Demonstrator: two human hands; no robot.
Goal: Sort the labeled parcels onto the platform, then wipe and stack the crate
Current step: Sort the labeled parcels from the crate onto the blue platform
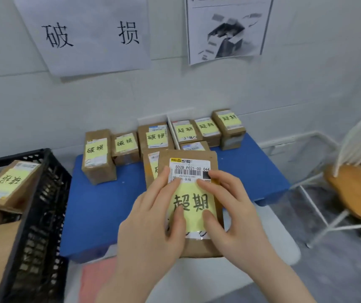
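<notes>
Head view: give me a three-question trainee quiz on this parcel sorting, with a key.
1. True or false: the black crate holds a parcel labelled 破损.
2. The left hand and right hand grip the held parcel. Its yellow label reads: A 破损; B 超期; C nothing.
3. Fill in: on the blue platform, the 超期 parcels stand to the ____ of the white divider.
Key: 1 true; 2 B; 3 right.
</notes>
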